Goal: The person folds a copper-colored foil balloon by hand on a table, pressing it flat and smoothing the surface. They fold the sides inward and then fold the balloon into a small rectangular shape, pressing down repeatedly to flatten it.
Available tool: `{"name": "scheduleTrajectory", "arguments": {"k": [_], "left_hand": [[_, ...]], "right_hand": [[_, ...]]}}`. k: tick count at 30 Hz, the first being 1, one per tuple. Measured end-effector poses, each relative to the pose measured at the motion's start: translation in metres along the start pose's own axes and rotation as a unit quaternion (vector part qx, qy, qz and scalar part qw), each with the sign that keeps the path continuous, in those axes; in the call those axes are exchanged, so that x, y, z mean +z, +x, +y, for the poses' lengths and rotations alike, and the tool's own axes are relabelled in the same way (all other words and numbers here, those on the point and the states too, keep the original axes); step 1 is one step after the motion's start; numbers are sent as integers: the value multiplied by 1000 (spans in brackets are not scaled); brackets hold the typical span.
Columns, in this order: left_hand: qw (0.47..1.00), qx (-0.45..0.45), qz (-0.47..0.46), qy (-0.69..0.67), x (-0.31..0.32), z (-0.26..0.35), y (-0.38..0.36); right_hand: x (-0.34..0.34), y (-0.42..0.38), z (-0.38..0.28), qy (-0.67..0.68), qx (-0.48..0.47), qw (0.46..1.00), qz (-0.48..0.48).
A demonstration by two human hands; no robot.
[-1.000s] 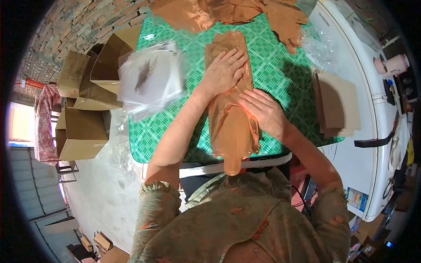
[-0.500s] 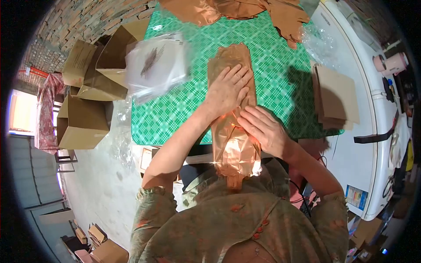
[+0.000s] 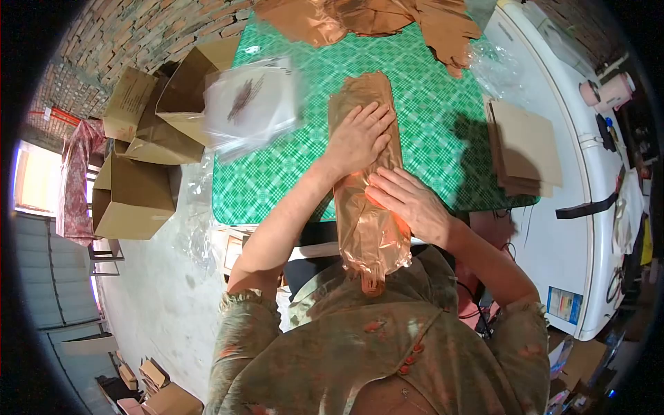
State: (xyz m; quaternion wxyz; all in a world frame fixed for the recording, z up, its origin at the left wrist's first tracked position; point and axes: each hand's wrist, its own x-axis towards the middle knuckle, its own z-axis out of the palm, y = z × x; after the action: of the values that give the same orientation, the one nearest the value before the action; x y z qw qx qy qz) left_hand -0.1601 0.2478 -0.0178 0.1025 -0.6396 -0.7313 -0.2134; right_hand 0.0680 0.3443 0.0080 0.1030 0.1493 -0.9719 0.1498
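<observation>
A long, flat strip of shiny copper-coloured foil (image 3: 366, 225) lies lengthwise before me, folded and creased; it looks like a deflated foil balloon. Its near part hangs over the table edge toward my lap and ends in a narrow tab. My left hand (image 3: 358, 140) rests flat on the upper half, fingers stretched out. Lower down, my right hand (image 3: 411, 206) lies along the strip's right side with its fingers extended over the foil. Neither hand is closed around anything. More copper-coloured foil (image 3: 387, 15) is heaped at the table's far edge.
The table has a green checked cover (image 3: 432, 104). Clear plastic sleeves (image 3: 252, 104) lie at its left, with cardboard sheets (image 3: 529, 145) at its right. Open cardboard boxes (image 3: 138, 200) stand left of it. A white fridge (image 3: 560, 270) is on the right, and clear plastic (image 3: 494, 69) lies near it.
My right hand has slid slightly left over the foil, while my left hand stays in about the same place. The view has shifted a little.
</observation>
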Motion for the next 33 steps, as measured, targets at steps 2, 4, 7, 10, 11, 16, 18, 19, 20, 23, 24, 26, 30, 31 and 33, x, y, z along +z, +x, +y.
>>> {"name": "scheduleTrajectory", "arguments": {"k": [2, 4, 7, 10, 11, 16, 18, 19, 20, 23, 24, 26, 30, 31, 33], "left_hand": [[1000, -3, -13, -18, -2, -2, 3], [998, -19, -55, -24, -10, -1, 8], [991, -45, -127, -4, -21, 3, 19], [979, -39, -194, 47, -38, 2, 32], [974, -31, -215, 66, -43, 1, 35], [998, -18, -39, -54, -63, -17, 19], [993, -7, 12, -116, -77, -14, 3], [993, -2, -6, -119, -82, -10, -10], [992, 3, -22, -122, -87, -6, -23], [993, 1, -53, -104, -86, 4, -58], [994, 8, -55, -93, -87, 9, -66], [995, 14, -58, -79, -90, 16, -78], [992, 35, -73, -94, -93, 25, -90], [991, 41, -85, -92, -96, 27, -92], [988, 49, -111, -91, -102, 30, -96]], "right_hand": [[0, 0, 1, -3, -1, 1000, -3], [1, 1, 1, -5, -3, 1000, -3], [0, 0, 0, -1, -2, 1000, -3], [3, 0, 1, -12, -2, 1000, -10], [3, 0, 2, -16, -5, 1000, -12], [4, -1, 5, -28, -14, 999, -18], [4, -1, 3, -19, -10, 1000, -8], [3, 0, 2, -14, -8, 1000, -3], [2, 0, 2, -10, -7, 1000, -2], [2, 1, 1, -6, -3, 1000, -1], [0, 1, 0, -12, -5, 1000, -5], [-1, 2, 0, -14, -7, 1000, -7], [-1, 1, 1, 1, -9, 1000, -5], [-1, 1, 2, 6, -8, 1000, -8], [0, 0, 4, 16, -7, 1000, -14]]}}
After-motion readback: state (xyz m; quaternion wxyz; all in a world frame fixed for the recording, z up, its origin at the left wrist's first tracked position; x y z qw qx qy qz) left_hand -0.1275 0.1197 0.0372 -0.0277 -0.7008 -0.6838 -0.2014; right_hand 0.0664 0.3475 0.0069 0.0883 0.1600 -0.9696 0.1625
